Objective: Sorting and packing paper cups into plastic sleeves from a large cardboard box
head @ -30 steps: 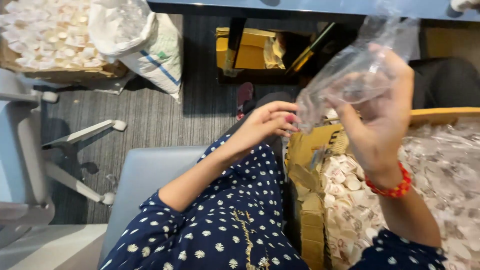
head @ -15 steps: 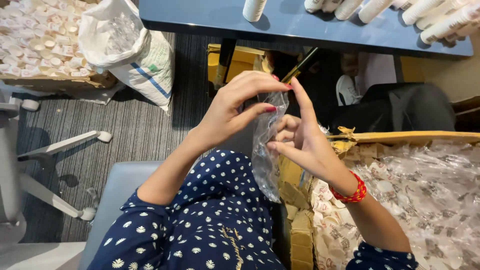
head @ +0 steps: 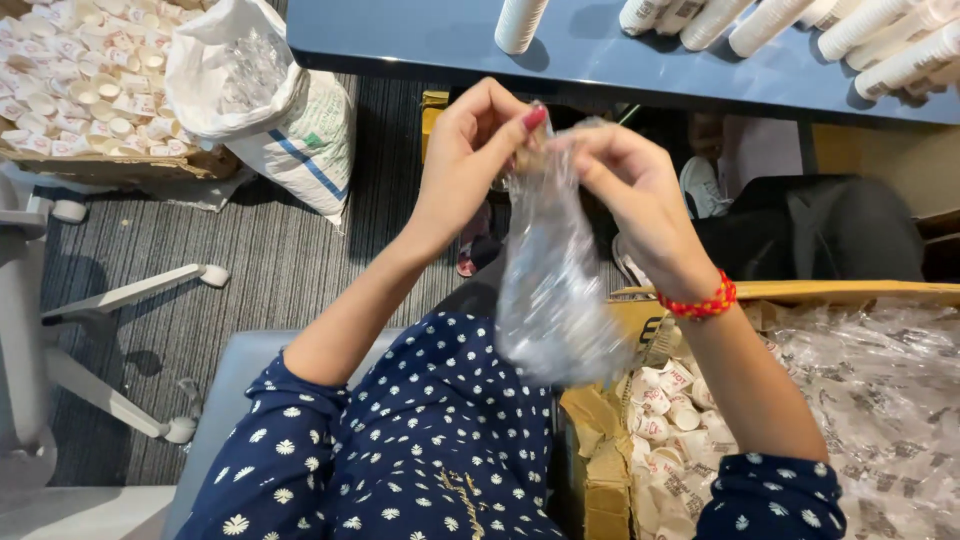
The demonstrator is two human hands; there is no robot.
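Two hands are being held raised in front of the chest, both pinching the top of a clear plastic bag point(head: 550, 290). The left hand point(head: 475, 160) is being kept bent at the wrist, its forearm rising from lower left, with thumb and fingertips closed on the bag's gathered mouth. The right hand point(head: 635, 200), banded at the wrist by a red bracelet point(head: 700, 300), is being curled over the same spot from the right, fingers shut on the plastic. The bag is being left hanging straight down between the forearms, above the lap and just left of a cardboard box point(head: 700, 400) of small white cups. A blue tabletop point(head: 600, 60) carrying white cylinders is seen beyond the hands.
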